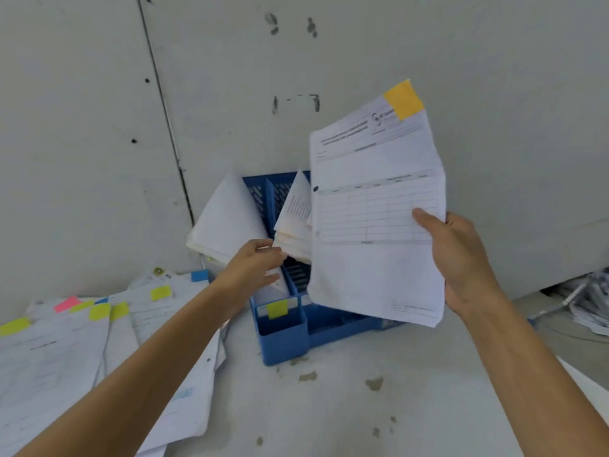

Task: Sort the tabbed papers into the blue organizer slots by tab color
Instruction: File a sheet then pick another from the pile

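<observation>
My right hand (461,258) grips a printed sheet (372,225) by its right edge and holds it upright above the blue organizer (283,338). An orange tab (403,98) sticks to the sheet's top right corner. My left hand (253,263) reaches into the organizer's left side, fingers against the papers (227,216) that lean in the left slot. More papers (295,219) lean in the middle slot. A yellow-green tab (277,308) shows at the front of the left slot.
A loose spread of tabbed papers (66,351) lies on the grey table at the left, with yellow-green tabs, a pink tab (67,303) and a blue tab (199,276). A grey wall stands right behind the organizer. A clutter of papers (590,301) lies at the far right.
</observation>
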